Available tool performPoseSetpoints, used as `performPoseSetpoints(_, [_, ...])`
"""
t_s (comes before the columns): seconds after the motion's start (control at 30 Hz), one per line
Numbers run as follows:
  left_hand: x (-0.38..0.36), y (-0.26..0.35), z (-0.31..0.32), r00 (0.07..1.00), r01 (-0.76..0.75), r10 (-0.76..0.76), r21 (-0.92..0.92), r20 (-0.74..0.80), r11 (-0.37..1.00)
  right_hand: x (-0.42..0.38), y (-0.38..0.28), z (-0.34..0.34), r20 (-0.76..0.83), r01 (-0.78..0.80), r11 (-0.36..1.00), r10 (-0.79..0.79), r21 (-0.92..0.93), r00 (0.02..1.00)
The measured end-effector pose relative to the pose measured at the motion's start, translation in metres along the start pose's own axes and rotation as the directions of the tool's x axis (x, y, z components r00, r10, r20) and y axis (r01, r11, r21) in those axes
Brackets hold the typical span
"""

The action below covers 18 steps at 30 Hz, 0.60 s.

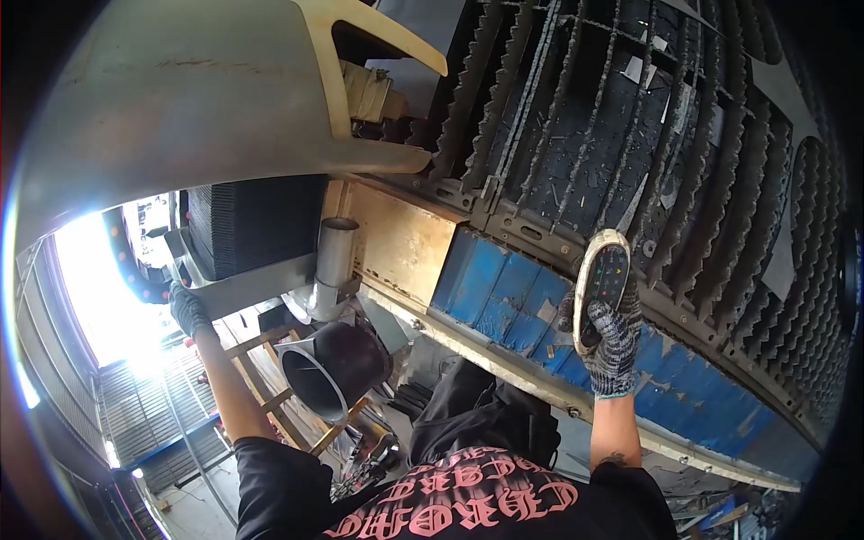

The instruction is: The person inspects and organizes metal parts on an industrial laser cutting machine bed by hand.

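My right hand (615,337), in a speckled knit glove, is wrapped round a handheld remote control (608,270). Its dark face carries several small coloured buttons inside a worn, pale rim. The remote is held upright over the edge of a bed of toothed metal slats (585,117). Off to the left, my left hand (187,312), in a grey knit glove, reaches out to the end of a grey metal bracket (256,286) and appears to grip it. Its fingertips are partly hidden by glare and distance. Above the bracket is a black pleated bellows (256,225).
A large grey machine cover (198,99) with a yellow edge overhangs the upper left. A blue panel (513,288) runs along the bed's near side. Below the bracket are a black cylinder (333,369) and a wooden ladder-like frame (265,387). Scraps lie beneath the slats.
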<state>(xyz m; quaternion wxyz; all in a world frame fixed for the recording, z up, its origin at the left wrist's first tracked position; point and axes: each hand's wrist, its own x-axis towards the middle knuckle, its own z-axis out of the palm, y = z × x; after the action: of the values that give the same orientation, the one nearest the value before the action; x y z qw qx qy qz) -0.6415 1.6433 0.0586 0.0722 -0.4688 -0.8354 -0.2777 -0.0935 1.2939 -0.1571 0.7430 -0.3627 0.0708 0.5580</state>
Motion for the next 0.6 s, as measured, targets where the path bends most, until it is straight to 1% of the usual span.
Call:
performPoseSetpoints(0.03, [0.002, -0.001, -0.001, 1.0, 0.001, -0.001, -0.004, -0.004, 1.0, 0.0, 0.001, -0.002, -0.012, -0.061, 0.998, 0.061, -0.005, 0.998])
performPoseSetpoints(0.1, [0.01, -0.007, -0.001, 0.999, -0.032, 0.031, 0.067, 0.015, 0.997, -0.002, 0.005, -0.002, -0.02, -0.04, 0.999, 0.04, -0.003, 0.999])
performPoseSetpoints(0.13, [0.012, -0.012, 0.001, 0.999, -0.031, 0.031, 0.056, 0.006, 0.998, -0.002, 0.006, -0.001, -0.032, -0.019, 1.0, 0.019, 0.002, 0.999])
performPoseSetpoints(0.2, [0.013, -0.019, 0.007, 0.985, -0.133, 0.144, 0.124, -0.089, 0.983, -0.004, 0.007, -0.001, 0.015, 0.012, 0.999, -0.013, 0.032, 1.0])
performPoseSetpoints(0.23, [0.015, -0.021, 0.007, 0.981, -0.158, 0.172, 0.142, -0.09, 0.977, -0.006, 0.007, -0.002, 0.017, -0.008, 1.0, 0.008, 0.004, 1.0])
performPoseSetpoints(0.3, [0.014, -0.019, 0.006, 0.983, -0.146, 0.161, 0.15, -0.093, 0.978, -0.008, 0.007, -0.003, 0.03, -0.034, 0.999, 0.035, -0.031, 0.999])
performPoseSetpoints(0.37, [0.009, -0.014, 0.005, 0.984, -0.135, 0.151, 0.162, -0.094, 0.977, -0.01, 0.009, -0.006, 0.041, -0.036, 0.999, 0.038, -0.038, 0.998])
performPoseSetpoints(0.47, [-0.009, 0.001, 0.002, 0.979, -0.168, 0.182, 0.154, -0.087, 0.974, -0.011, 0.009, -0.005, 0.042, -0.047, 0.998, 0.049, -0.043, 0.998])
performPoseSetpoints(0.53, [-0.019, 0.007, 0.001, 0.98, -0.151, 0.17, 0.18, -0.098, 0.972, -0.012, 0.01, -0.005, 0.042, -0.054, 0.998, 0.056, -0.043, 0.998])
performPoseSetpoints(0.57, [-0.004, -0.009, 0.001, 0.968, -0.223, 0.242, 0.227, -0.061, 0.948, -0.013, 0.013, -0.009, 0.007, -0.082, 0.995, 0.082, -0.059, 0.997])
performPoseSetpoints(0.6, [0.003, -0.016, 0.0, 0.968, -0.226, 0.244, 0.214, -0.058, 0.95, -0.013, 0.014, -0.017, 0.051, -0.128, 0.991, 0.13, -0.043, 0.99])
